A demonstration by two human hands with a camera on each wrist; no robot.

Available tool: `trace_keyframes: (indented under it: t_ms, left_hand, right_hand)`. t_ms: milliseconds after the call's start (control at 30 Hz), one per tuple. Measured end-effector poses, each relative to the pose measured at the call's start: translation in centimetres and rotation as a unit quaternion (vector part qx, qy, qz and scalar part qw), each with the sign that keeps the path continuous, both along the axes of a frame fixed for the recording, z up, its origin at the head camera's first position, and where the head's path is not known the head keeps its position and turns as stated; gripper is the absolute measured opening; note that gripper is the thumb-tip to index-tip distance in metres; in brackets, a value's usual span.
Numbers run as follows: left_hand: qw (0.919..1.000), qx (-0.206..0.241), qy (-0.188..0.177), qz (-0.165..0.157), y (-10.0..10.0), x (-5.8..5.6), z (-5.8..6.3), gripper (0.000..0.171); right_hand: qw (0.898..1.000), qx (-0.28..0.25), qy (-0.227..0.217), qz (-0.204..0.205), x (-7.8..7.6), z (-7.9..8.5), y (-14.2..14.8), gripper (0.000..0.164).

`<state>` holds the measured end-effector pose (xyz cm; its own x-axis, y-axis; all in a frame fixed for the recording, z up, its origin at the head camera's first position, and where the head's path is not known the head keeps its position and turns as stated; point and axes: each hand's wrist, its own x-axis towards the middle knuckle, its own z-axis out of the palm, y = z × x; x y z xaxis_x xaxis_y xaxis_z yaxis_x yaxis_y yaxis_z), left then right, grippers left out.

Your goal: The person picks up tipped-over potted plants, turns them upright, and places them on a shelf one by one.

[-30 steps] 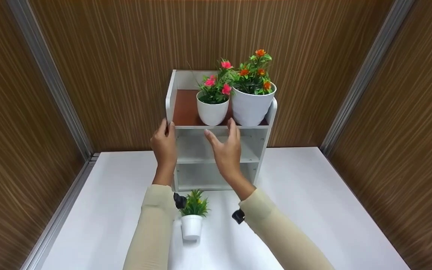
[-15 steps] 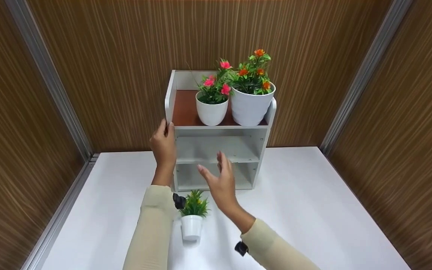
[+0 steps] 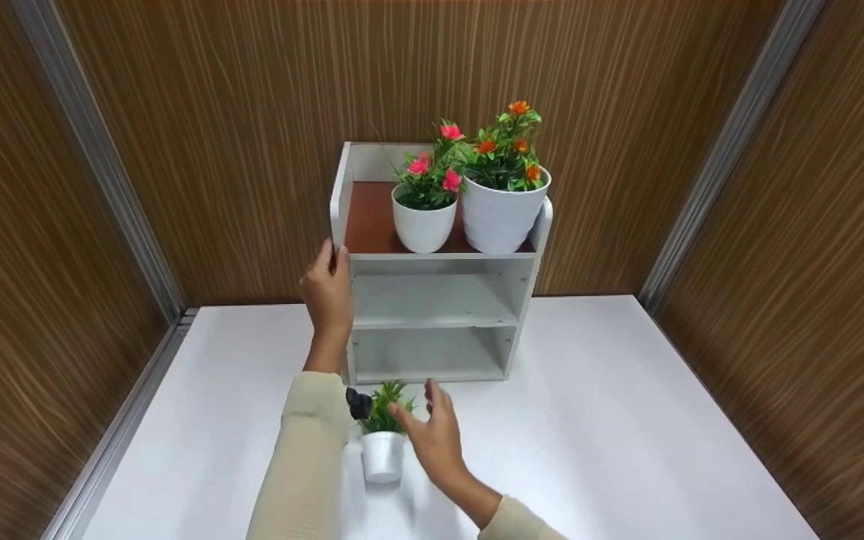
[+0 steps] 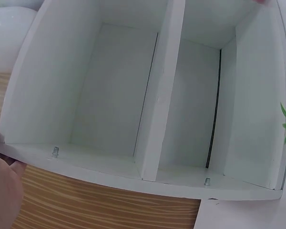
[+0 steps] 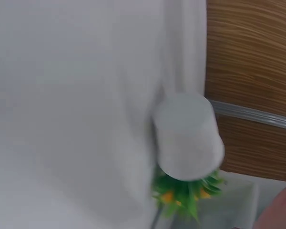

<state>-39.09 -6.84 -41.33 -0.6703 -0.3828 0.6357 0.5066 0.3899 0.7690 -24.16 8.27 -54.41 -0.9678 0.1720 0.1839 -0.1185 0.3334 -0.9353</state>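
My left hand holds the left side panel of a small white shelf unit, thumb at the front edge and fingers round the outer side. In the left wrist view, that hand is at the panel's edge. Low over the table, my right hand is open beside a small white pot with a green and yellow plant, its thumb overlapping the leaves. The right wrist view, blurred, has this potted plant in its middle. On the brown top shelf stand a pink-flowered pot and a larger orange-flowered pot.
Below the top, the unit has two open white compartments, with a middle board between them. It stands at the back of a white table. Wood-grain walls rise behind and on both sides, with metal strips at the corners.
My right hand has come down from in front of the top shelf, past the compartments, to the small potted plant. My left hand keeps its grip on the side panel.
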Motion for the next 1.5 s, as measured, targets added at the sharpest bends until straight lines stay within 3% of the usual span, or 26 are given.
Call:
trace_keyframes:
  t_ms: [167, 367, 733, 900, 1033, 1500]
  left_hand:
    - [1.0000, 0.003, -0.002, -0.004, 0.1, 0.1, 0.0, 0.037]
    - [1.0000, 0.000, -0.004, -0.004, 0.1, 0.1, 0.2, 0.037]
    - [1.0000, -0.001, -0.002, -0.001, 0.1, 0.1, -0.1, 0.038]
    - [1.0000, -0.002, -0.002, 0.004, 0.0, 0.1, -0.2, 0.037]
    - [1.0000, -0.002, -0.002, 0.004, 0.0, 0.1, -0.1, 0.037]
    - [0.9999, 0.006, -0.007, -0.009, 0.1, 0.2, -0.1, 0.039]
  right_hand:
    - [0.998, 0.011, -0.056, -0.004, 1.1, -2.7, -0.6, 0.086]
    - [0.997, 0.007, -0.077, 0.005, 2.3, -4.0, -1.1, 0.088]
    - [0.992, 0.002, -0.123, 0.025, 2.7, -5.2, -1.7, 0.089]
    - [0.989, -0.009, -0.141, 0.037, 2.4, -5.7, -2.0, 0.078]
    - [0.990, -0.025, -0.131, 0.048, 2.3, -5.8, -2.1, 0.069]
    - [0.990, -0.033, -0.130, 0.037, 2.0, -5.5, -2.2, 0.067]
